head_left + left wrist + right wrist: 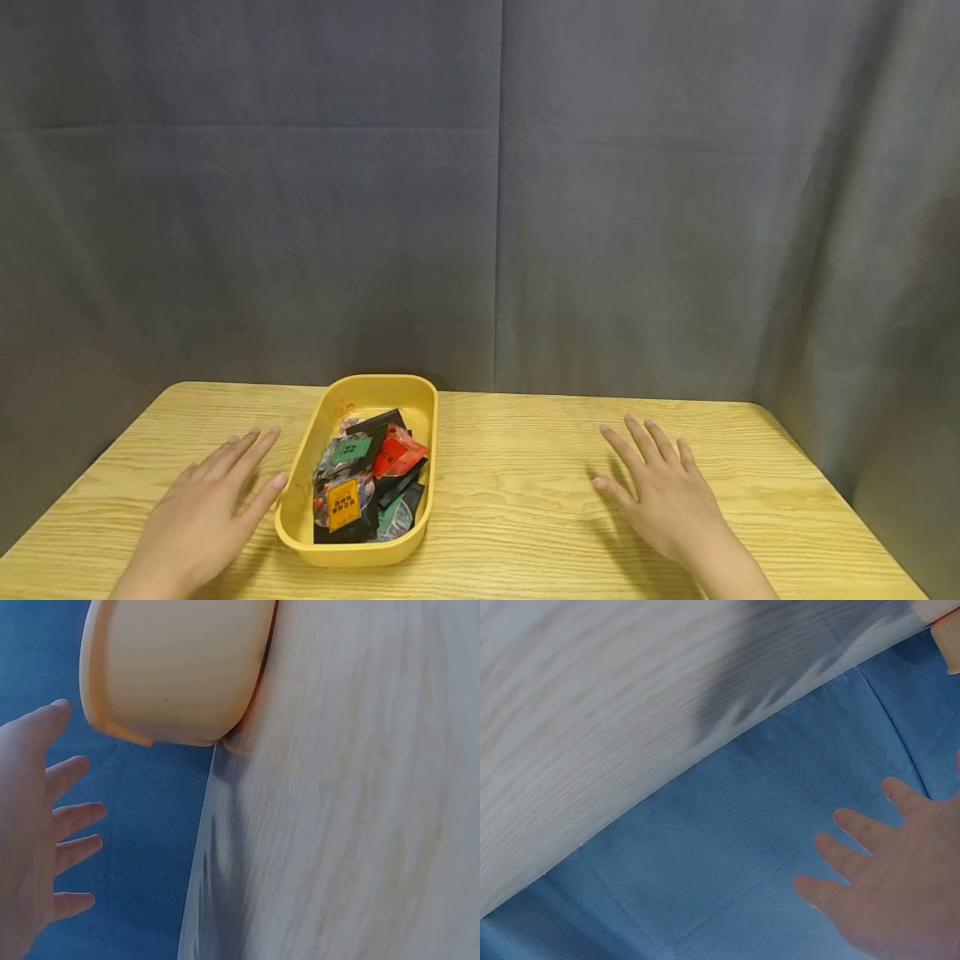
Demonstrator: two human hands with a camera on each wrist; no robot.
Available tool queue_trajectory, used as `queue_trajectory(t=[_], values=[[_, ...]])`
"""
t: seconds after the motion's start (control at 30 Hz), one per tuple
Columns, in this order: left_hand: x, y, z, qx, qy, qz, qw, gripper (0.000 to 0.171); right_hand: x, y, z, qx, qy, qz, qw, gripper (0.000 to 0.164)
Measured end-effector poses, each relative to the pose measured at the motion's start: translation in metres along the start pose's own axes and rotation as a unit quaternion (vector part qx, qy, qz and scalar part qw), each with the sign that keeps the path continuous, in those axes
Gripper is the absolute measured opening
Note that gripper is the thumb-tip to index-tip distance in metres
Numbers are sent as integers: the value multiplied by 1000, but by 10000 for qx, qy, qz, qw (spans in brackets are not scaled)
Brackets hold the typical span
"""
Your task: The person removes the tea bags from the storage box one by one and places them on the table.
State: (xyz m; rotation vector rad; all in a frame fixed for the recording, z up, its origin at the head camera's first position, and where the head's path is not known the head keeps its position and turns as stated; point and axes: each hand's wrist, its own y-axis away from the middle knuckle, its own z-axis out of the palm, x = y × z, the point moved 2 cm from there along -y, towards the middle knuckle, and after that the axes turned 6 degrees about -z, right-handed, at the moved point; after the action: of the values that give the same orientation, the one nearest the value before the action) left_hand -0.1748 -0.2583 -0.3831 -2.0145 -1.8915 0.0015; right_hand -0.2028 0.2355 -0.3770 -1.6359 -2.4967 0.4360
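A yellow plastic tub [300, 533] stands left of centre on the table, with several small black packets inside. One packet with an orange label [344, 503] lies at the near end; others show a green label [352, 450] and a red one [400, 452]. Just left of the tub my left hand [206, 512] hovers with spread fingers, its thumb tip overlapping the rim in the head view. In the left wrist view the tub's outer wall [187, 667] is beyond that hand. My right hand [667, 496] is over the table's right half, fingers spread, holding nothing.
The light wood table [517, 500] has rounded far corners. A grey curtain [637, 208] hangs right behind it and wraps round the left and right sides. My right hand casts a shadow on the wood.
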Motion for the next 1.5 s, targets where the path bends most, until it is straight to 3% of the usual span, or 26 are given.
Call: queue_trajectory(t=[0.13,0.33,0.57,0.63,0.73,0.93,1.03,1.13,1.27,1.5], values=[[7,-1,0,-96,80,-162,9998,65,-2,0,-1,-36,50,18,10000,64],[12,-6,1,-454,360,-727,9957,68,-3,0,-2,-52,29,-11,10000,65],[16,-11,2,-1082,1202,-1309,9781,76,-5,0,-1,-68,-22,0,10000,64],[17,-12,4,-1255,1639,-1435,9679,79,-5,0,-1,-55,-19,-4,10000,64],[19,-13,8,-1404,2494,-1560,9454,79,-5,0,0,-55,-51,-1,10000,64],[23,-14,20,-1260,4159,-1944,8794,60,-6,1,0,-79,-139,46,9999,64],[22,-16,25,-1293,4542,-2296,8510,55,-7,1,0,-103,-170,75,9998,64],[20,-17,29,-1428,4767,-2585,8280,57,-7,1,0,-117,-196,101,9997,63],[18,-18,33,-1526,4966,-2769,8084,58,-7,2,0,-153,-230,113,9996,63],[17,-17,34,-1537,5111,-2858,7959,60,-6,0,-1,-144,-213,36,9997,65]])
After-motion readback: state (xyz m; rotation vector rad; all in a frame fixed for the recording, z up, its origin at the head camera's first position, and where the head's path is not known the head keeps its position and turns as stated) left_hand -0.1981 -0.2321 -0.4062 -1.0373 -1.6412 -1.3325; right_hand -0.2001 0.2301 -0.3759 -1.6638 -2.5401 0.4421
